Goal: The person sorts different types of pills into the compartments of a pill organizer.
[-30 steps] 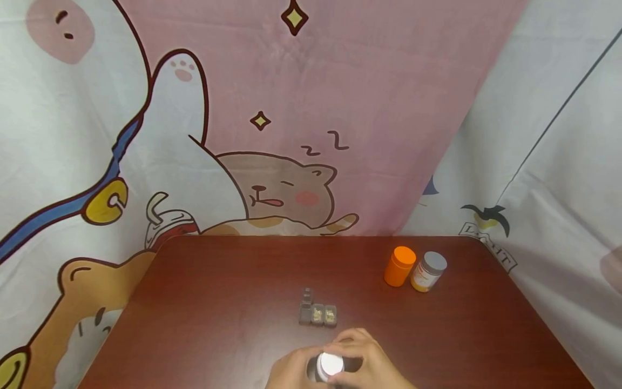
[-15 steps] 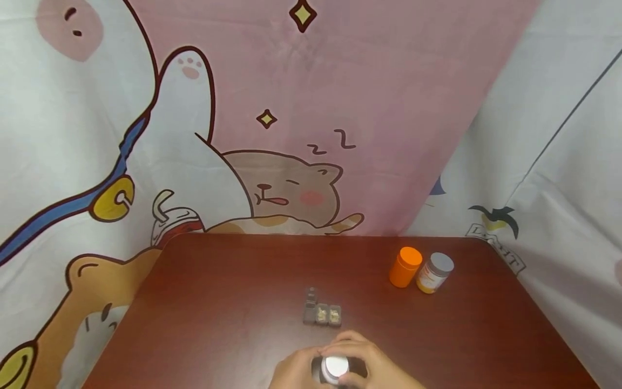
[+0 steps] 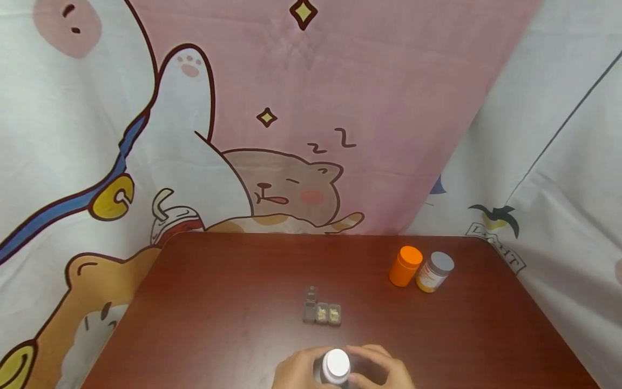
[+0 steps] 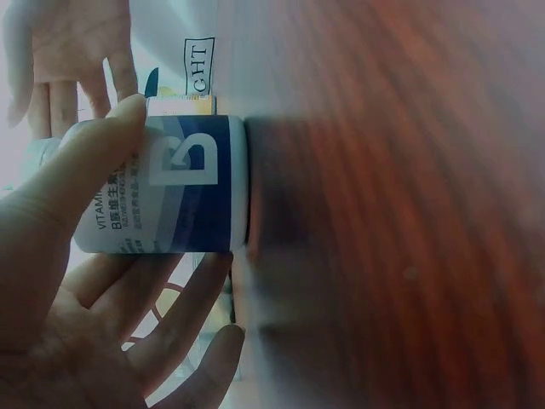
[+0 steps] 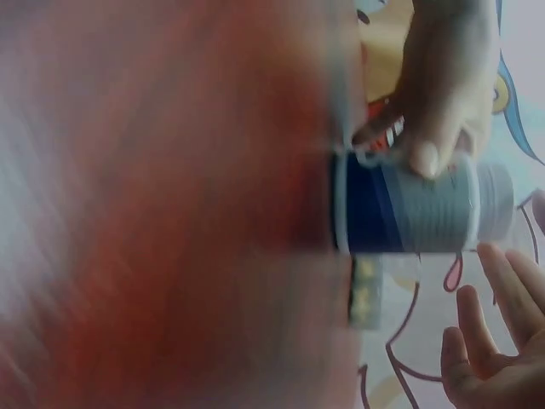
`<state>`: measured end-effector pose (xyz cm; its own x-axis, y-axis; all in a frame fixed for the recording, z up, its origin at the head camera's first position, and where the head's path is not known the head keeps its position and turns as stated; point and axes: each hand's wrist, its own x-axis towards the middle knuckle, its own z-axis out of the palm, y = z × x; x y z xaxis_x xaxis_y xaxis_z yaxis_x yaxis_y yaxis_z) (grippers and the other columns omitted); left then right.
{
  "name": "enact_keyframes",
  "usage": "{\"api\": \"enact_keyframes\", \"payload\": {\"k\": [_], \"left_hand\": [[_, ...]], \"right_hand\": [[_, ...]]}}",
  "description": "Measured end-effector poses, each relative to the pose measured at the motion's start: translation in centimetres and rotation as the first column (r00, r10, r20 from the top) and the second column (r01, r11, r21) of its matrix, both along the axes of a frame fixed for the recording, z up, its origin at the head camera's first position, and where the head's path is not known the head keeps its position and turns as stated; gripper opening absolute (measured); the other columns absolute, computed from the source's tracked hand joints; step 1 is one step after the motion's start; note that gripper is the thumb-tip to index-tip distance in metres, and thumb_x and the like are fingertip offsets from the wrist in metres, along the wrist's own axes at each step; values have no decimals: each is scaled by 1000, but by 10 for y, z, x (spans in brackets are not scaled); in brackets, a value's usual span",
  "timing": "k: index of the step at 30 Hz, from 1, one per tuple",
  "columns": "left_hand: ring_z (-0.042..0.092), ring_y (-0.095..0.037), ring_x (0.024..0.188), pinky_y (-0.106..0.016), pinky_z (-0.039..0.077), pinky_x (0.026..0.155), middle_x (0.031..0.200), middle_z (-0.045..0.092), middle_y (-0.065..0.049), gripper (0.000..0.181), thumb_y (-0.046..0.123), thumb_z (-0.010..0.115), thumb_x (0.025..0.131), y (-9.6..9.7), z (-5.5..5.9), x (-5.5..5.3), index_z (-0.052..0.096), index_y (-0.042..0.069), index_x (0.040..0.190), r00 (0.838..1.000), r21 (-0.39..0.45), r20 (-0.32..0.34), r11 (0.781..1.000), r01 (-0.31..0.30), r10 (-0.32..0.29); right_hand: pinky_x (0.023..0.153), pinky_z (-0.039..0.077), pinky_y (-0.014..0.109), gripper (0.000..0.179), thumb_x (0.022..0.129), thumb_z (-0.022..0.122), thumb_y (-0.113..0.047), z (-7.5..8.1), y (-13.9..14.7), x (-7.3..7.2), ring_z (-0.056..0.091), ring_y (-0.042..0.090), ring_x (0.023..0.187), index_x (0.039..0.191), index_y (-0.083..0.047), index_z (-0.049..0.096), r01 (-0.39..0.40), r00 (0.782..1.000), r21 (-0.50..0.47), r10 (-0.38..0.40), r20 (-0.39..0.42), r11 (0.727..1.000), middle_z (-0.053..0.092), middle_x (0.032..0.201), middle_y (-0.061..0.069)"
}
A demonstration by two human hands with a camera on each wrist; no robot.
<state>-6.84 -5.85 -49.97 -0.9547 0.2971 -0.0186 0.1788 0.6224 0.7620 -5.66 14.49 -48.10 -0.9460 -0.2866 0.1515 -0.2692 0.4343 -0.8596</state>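
Observation:
A vitamin bottle (image 4: 192, 183) with a white, grey and blue label marked "B" stands upright at the table's near edge. My left hand (image 3: 300, 370) grips its body, thumb on one side and fingers on the other. The white cap (image 3: 337, 363) is on top of the bottle. Beside the cap is my right hand (image 3: 381, 368), its fingers loosely spread and holding nothing; in the right wrist view its fingertips (image 5: 492, 256) are right at the cap. Beyond the hands lies a small grey pill organizer (image 3: 322, 313); its left compartment's lid stands up, and two others show pale contents.
An orange bottle (image 3: 405, 266) and a grey-capped bottle (image 3: 434, 272) with a white and yellow label stand side by side at the back right of the reddish-brown table (image 3: 218, 292). A cartoon-printed cloth (image 3: 389, 108) hangs behind the table.
My right hand has loosened from around the white cap and moved a little to the right. My left hand keeps its grip on the bottle. The head view has shifted slightly.

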Motion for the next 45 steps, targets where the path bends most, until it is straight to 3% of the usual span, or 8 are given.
{"api": "enact_keyframes", "payload": {"k": [5,12,16,22,25,28,35,45], "left_hand": [[55,1,80,-31,46,65,93,61,22,52,54,74,58,-1,0,-1,60,43,106,1000,-4,-18,1000,12,-12],[58,-7,81,-36,48,65,95,64,12,62,58,72,57,-2,-2,-1,63,26,109,999,-63,-33,998,-6,4],[56,-2,73,-31,46,59,87,64,15,56,57,73,56,-1,-1,0,65,28,104,1000,-43,-16,999,-12,11],[53,3,69,-26,43,56,79,59,23,44,53,75,56,0,-1,-1,64,34,94,1000,17,-7,1000,13,-13],[53,3,69,-26,43,56,78,58,24,41,51,76,56,0,-1,-1,64,34,91,1000,6,-11,1000,17,-17],[54,0,70,-29,44,56,80,60,20,46,51,76,55,0,0,-1,65,29,94,1000,-35,-23,999,-1,1],[56,-2,82,-32,46,65,94,61,20,56,48,77,56,0,1,2,60,40,109,999,-2,-39,1000,-13,12],[55,1,82,-31,45,65,94,59,25,56,63,70,55,3,-2,3,58,47,107,999,17,-38,1000,-12,13]], "right_hand": [[78,46,27,43,73,73,-25,-7,-7,0,52,11,96,114,-18,61,-81,990,-37,76,-121,996,59,107,-5],[82,42,27,49,70,76,-18,-12,-14,-21,50,13,100,116,-10,59,-283,899,7,268,-345,959,59,109,1],[81,43,28,46,73,73,-13,-5,-13,-35,48,13,100,117,-11,58,-454,841,44,445,-308,890,59,109,-1],[88,39,31,37,80,65,-14,15,-17,-49,48,17,105,117,-11,57,-637,689,91,618,-380,766,59,113,-2],[91,37,31,35,83,60,-13,23,-19,-48,47,17,107,118,-13,56,-672,664,88,651,-367,735,58,116,-2],[92,37,32,42,82,60,-8,23,-15,-44,45,19,110,123,-10,52,-666,688,63,645,-333,743,53,121,3],[84,41,29,53,78,70,-18,5,4,-25,43,11,107,126,-14,49,-386,889,57,388,-244,921,49,119,-2],[79,44,31,57,73,74,-21,-15,-2,-8,43,10,106,125,-11,52,-207,898,105,232,-374,973,50,117,-1]]}}
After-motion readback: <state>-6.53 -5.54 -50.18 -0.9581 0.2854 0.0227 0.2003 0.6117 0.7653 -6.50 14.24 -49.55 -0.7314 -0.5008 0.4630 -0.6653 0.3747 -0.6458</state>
